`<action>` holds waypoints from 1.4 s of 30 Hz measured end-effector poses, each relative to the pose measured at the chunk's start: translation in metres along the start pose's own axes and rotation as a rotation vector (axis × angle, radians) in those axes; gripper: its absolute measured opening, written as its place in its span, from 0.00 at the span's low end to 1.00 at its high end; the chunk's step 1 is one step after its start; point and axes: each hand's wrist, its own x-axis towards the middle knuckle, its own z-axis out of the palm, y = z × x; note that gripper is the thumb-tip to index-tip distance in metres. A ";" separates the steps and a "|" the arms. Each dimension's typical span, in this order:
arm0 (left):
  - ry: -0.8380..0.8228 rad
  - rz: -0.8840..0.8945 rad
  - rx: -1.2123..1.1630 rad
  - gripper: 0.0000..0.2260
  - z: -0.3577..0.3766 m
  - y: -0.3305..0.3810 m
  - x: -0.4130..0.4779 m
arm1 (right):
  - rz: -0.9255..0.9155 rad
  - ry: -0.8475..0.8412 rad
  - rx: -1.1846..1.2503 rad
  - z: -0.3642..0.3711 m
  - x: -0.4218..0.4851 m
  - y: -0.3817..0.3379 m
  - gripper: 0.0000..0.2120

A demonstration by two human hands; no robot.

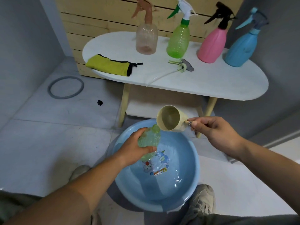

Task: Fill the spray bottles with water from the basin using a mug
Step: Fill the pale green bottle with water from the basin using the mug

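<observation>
A blue basin (pixel 186 189) of water sits on the floor between my feet. Over it my left hand (pixel 138 146) grips an open pale-green bottle (pixel 151 137), tilted, its neck up toward the right. My right hand (pixel 214 132) pinches the handle of a cream mug (pixel 170 119), tipped so its rim touches the bottle's mouth. The bottle's detached spray head (pixel 185 66) with its tube lies on the white table (pixel 211 82). Standing on the table are a clear peach bottle (pixel 146 38), a green bottle (pixel 178 41), a pink bottle (pixel 212 46) and a blue bottle (pixel 241 47).
A yellow-green cloth pouch (pixel 110 64) lies on the table's left end. A wooden slat panel (pixel 100 18) stands behind the table. On the tiled floor lie a grey ring (pixel 65 87) and a small black piece (pixel 99 102). My shoes flank the basin.
</observation>
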 end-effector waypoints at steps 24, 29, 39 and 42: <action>-0.015 -0.050 -0.061 0.34 0.000 -0.020 0.007 | -0.072 0.048 -0.170 0.002 0.002 -0.016 0.10; -0.015 -0.043 -0.048 0.34 0.001 -0.020 0.007 | -0.103 0.048 -0.193 0.002 0.000 -0.018 0.10; -0.002 -0.020 -0.030 0.32 0.004 -0.020 0.007 | -0.184 0.057 -0.269 0.004 0.000 -0.021 0.14; 0.003 -0.009 -0.033 0.31 0.005 -0.021 0.007 | -0.199 0.053 -0.283 0.004 0.000 -0.022 0.16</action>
